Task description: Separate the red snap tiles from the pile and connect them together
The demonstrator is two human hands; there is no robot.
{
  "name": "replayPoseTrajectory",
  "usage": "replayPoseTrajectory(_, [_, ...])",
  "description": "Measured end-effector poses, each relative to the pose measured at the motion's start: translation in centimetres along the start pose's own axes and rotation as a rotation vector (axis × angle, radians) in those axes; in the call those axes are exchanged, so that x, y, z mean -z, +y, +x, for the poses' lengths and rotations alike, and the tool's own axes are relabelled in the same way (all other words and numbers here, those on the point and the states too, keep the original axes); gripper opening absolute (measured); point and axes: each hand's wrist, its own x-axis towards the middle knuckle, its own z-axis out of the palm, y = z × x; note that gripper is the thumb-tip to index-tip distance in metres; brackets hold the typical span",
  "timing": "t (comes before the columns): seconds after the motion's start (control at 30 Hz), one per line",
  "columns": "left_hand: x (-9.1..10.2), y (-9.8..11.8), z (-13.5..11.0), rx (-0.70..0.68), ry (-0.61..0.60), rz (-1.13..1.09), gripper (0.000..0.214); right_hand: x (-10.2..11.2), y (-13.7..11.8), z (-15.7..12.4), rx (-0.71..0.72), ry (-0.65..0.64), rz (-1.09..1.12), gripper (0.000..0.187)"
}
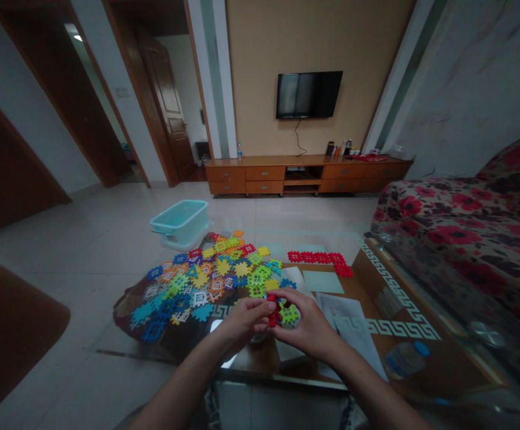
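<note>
Between my two hands, above the near part of the glass table, is a red plastic interlocking tile (272, 310), seen nearly edge-on. My left hand (248, 316) pinches its left side with thumb and fingers. On the other side my right hand (305, 322) grips it, thumb below and index finger above. Behind the right hand's fingers a lime-green tile (289, 315) shows. A large heap of mixed-colour interlocking tiles (215, 269) spreads over the table to the left and ahead. Farther right, several red tiles (316, 257) lie joined in a row with a bend at its right end.
An aqua plastic bin (183, 224) is beyond the heap at left. Papers (345, 322) and a blue-capped bottle (407, 359) appear at right, at or below the glass. A flowered sofa (461, 209) flanks the table. The TV cabinet (264, 174) stands along the far wall.
</note>
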Motion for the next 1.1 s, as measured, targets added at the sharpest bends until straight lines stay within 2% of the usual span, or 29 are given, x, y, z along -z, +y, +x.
replayPoseTrajectory(0.27, [0.0,-0.5,0.4,-0.06,0.047,0.006,0.042,-0.1,0.0,0.1,-0.02,-0.001,0.004,0.052])
replayPoseTrajectory(0.5, [0.1,-0.6,0.9,-0.179,0.131,-0.007,0.04,0.1,0.2,0.0,-0.074,0.04,0.038,0.078])
replayPoseTrajectory(0.63, [0.1,0.2,0.6,-0.212,0.214,-0.157,0.046,-0.4,0.5,0.2,-0.167,0.141,0.117,0.058])
replayPoseTrajectory(0.8, [-0.1,0.7,0.3,-0.18,0.191,-0.248,0.046,-1.1,0.6,0.5,-0.297,0.2,0.216,0.032])
replayPoseTrajectory(0.93, [-0.2,0.4,0.4,-0.226,0.185,-0.262,0.038,-1.4,0.4,0.4,-0.315,0.18,0.22,0.025])
replayPoseTrajectory(1.1, [-0.4,0.2,0.5,-0.245,0.188,-0.249,0.039,-1.6,0.0,0.4,-0.33,0.168,0.202,0.022])
